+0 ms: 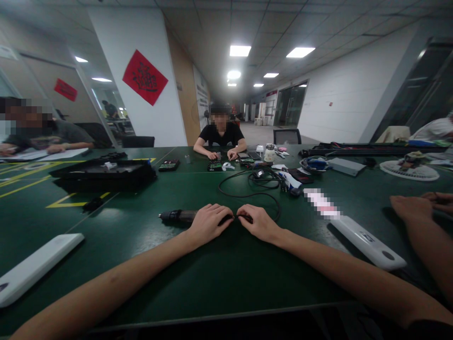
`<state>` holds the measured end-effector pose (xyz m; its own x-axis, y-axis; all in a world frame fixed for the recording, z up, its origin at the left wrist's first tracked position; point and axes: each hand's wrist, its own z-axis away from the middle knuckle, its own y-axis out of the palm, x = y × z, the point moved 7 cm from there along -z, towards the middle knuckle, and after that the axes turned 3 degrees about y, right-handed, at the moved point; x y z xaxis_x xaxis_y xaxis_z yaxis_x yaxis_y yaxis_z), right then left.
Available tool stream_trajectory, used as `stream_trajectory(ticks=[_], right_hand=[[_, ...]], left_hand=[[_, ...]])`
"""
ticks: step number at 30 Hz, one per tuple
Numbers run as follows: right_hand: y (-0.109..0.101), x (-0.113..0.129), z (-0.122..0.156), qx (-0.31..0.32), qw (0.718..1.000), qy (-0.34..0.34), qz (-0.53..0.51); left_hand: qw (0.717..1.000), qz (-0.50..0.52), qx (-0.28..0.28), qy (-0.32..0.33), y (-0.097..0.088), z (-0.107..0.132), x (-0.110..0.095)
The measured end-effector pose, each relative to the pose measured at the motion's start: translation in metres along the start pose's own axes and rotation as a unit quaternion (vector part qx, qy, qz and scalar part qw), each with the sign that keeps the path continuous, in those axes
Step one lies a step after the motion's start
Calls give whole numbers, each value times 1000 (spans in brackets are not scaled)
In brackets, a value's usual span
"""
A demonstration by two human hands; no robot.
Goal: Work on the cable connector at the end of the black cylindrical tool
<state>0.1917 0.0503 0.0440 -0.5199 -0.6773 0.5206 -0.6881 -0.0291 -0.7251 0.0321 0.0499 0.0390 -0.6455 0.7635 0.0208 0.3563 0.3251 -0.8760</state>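
Note:
A dark electric screwdriver (184, 216) lies on the green table with its tip pointing left. My left hand (209, 223) is closed around its rear end, palm down. Just to the right, my right hand (260, 224) pinches the end of a black cable (279, 204), mostly hidden by the fingers. The fingertips of both hands face each other with a narrow gap between them. Behind my right hand the cable loops back to a tangle of black cord (264, 175).
A black tray-like case (104, 172) sits at left. White elongated devices lie at front left (40, 267) and right (370, 243). Across the table a person (221, 137) handles circuit boards (214, 165). Another person's arm (417, 215) rests at right. Small parts clutter the back.

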Motion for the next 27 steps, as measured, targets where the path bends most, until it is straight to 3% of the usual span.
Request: stream_trajectory(ticks=[27], right_hand=[[-1,-1,0,-3,1000,-2,8]], left_hand=[[1000,11,-5,6,0,0,-1]])
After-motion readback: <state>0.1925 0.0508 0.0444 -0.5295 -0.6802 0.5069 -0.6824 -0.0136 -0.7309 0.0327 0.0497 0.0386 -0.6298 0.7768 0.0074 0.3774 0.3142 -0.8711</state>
